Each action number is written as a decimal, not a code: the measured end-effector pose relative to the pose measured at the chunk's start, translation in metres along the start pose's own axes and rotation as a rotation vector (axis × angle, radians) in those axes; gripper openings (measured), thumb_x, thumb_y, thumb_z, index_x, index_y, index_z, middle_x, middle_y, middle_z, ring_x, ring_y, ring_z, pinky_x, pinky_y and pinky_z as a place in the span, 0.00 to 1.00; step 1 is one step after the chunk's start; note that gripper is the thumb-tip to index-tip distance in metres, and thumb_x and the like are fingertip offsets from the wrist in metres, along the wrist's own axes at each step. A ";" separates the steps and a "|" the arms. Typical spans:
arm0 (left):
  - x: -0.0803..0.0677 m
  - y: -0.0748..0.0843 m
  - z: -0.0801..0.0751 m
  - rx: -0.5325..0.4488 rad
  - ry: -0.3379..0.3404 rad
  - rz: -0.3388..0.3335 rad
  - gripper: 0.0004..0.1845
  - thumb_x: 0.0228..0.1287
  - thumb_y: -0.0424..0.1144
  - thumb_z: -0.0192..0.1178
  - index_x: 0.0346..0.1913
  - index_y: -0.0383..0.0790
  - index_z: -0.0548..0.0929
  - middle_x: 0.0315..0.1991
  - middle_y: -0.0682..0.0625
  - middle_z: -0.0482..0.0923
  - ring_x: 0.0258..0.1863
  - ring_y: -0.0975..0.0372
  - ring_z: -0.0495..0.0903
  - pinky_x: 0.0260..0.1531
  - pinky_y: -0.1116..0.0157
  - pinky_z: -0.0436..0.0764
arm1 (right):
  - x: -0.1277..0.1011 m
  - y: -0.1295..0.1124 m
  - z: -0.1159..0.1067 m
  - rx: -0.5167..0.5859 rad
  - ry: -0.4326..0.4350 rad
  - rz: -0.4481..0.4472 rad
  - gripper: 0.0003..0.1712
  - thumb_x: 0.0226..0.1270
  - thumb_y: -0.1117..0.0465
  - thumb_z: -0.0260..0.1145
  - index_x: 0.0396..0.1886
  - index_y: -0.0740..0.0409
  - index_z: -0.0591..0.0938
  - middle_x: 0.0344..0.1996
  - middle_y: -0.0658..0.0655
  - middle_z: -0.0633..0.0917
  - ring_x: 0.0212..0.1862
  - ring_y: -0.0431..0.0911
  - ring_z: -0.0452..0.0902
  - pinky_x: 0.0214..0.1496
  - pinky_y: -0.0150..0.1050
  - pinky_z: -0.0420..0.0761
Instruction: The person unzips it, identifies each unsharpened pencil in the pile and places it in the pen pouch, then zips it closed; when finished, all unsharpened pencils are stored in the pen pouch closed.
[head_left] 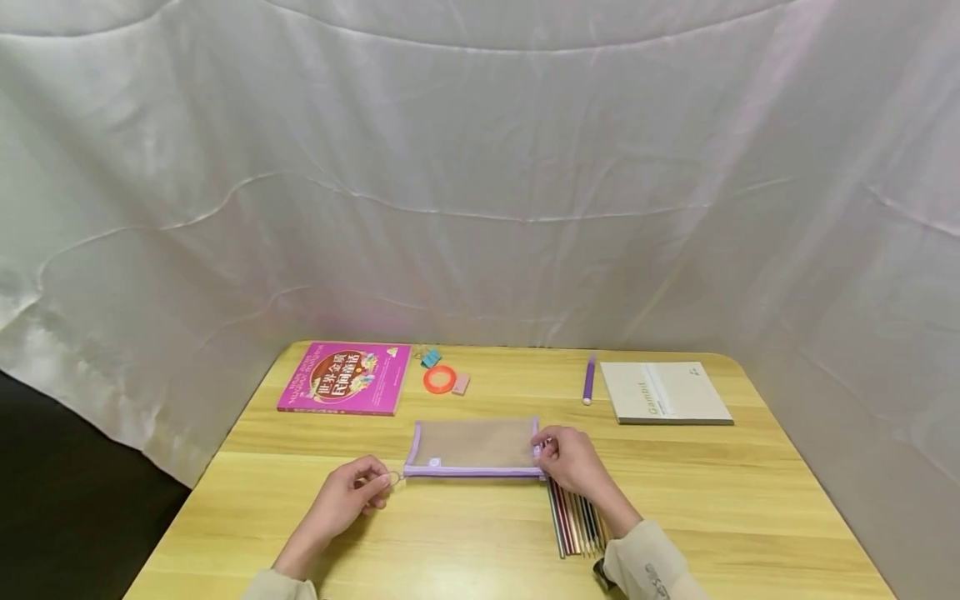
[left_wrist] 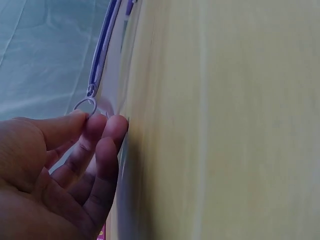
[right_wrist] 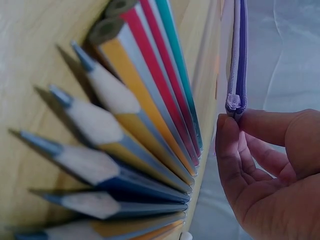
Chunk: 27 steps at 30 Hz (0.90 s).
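Pinching the metal ring pull (head_left: 392, 477), the left hand (head_left: 347, 498) works the flat purple-edged mesh pencil pouch (head_left: 474, 447), which lies mid-table toward the near edge, long axis left to right; the right hand (head_left: 572, 459) grips its opposite end. Left wrist view: fingertips (left_wrist: 95, 125) close on the ring (left_wrist: 85, 106). Right wrist view: thumb and finger clamp the zipper end (right_wrist: 234, 102) beside sharpened coloured pencils (right_wrist: 125, 125). Zipping seems underway; next likely needs a steady pull along the track.

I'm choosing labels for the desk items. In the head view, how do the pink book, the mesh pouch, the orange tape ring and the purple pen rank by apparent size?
1. pink book
2. mesh pouch, lying nearer the camera, so the gap is uncertain
3. purple pen
4. orange tape ring, close to the pen: shorter but wider
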<state>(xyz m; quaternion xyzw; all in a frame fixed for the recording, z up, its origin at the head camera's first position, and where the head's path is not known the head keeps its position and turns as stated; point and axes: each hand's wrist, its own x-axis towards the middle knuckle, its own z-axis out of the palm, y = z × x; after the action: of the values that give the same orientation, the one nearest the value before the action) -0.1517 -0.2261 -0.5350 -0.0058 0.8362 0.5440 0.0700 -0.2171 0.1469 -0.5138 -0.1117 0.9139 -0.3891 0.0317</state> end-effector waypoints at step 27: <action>0.038 0.026 0.054 0.482 -0.009 0.434 0.16 0.60 0.32 0.74 0.49 0.49 0.86 0.46 0.57 0.83 0.48 0.60 0.79 0.54 0.54 0.80 | 0.000 -0.004 -0.003 0.105 -0.065 0.027 0.14 0.61 0.70 0.74 0.48 0.66 0.87 0.26 0.51 0.84 0.27 0.40 0.75 0.26 0.31 0.75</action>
<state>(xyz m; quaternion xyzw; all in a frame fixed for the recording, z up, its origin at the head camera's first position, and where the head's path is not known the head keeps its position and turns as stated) -0.1852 -0.1635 -0.5376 0.1919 0.9223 0.3325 -0.0445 -0.2163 0.1460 -0.5087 -0.1103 0.8922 -0.4320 0.0723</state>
